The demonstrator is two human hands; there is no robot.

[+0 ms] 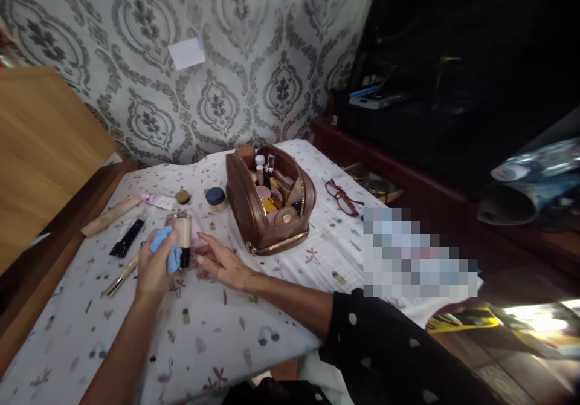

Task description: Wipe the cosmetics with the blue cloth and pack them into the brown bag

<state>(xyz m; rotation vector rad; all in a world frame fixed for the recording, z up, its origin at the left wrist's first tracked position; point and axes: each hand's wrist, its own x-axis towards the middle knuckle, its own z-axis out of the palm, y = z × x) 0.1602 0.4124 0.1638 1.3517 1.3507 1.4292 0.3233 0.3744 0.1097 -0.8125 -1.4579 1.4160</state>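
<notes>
My left hand (156,266) is closed around a light blue cloth (164,242). The cloth rests against a foundation bottle (183,233), beige with a black cap pointing down, raised over the patterned tablecloth (235,344). My right hand (223,264) is just right of the bottle, fingers apart and slightly blurred; I cannot make out whether a fingertip touches it. Behind the hands stands an open brown makeup bag (244,211) filled with small bottles and tubes. A jar with a dark blue lid (215,198) sits left of the bag, near a small olive-coloured round item (182,197).
On the left lie a black tube (128,238), a gold slim tube (121,277), a white-and-purple tube (157,200) and a long beige item (111,216). Red-framed glasses (343,198) lie right of the bag. A patterned wall rises behind; a dark screen (453,60) stands at right.
</notes>
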